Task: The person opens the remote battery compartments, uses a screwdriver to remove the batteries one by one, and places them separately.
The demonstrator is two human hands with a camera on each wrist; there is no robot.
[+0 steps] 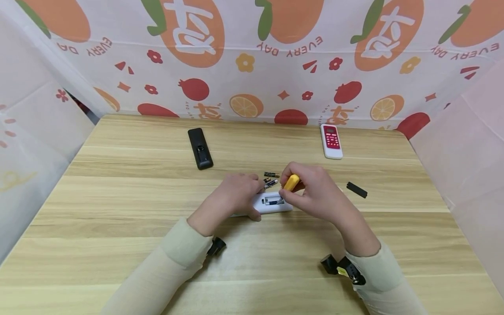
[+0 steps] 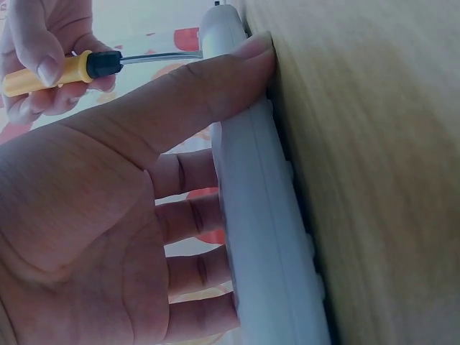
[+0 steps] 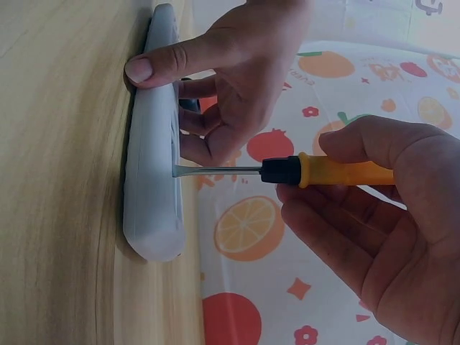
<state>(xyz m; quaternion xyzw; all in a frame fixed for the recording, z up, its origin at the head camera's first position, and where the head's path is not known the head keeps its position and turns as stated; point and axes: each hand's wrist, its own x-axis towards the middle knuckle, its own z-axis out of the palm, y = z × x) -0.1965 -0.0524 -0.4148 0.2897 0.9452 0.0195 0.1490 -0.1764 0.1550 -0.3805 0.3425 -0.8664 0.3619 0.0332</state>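
Note:
A white remote control [image 1: 284, 207] lies face down on the table with its battery bay uncovered, and a battery [image 1: 275, 202] shows inside it. My left hand [image 1: 239, 192] holds the remote by its long edges, thumb on the near side and fingers along the far side. In my right hand [image 1: 316, 192] is a screwdriver with a yellow handle [image 1: 292, 182], pinched between thumb and fingers. Its flat metal tip [image 3: 181, 171] meets the back of the remote at the bay in the right wrist view. Several loose batteries [image 1: 271, 183] lie just beyond the remote, between the hands.
On the wooden table [image 1: 118, 183], a black remote [image 1: 201, 148] lies back left with its battery bay uncovered. A white remote with a red face [image 1: 331, 141] lies back right. A small black cover [image 1: 356, 190] is right of my right hand. Patterned cloth [image 1: 252, 83] hangs behind.

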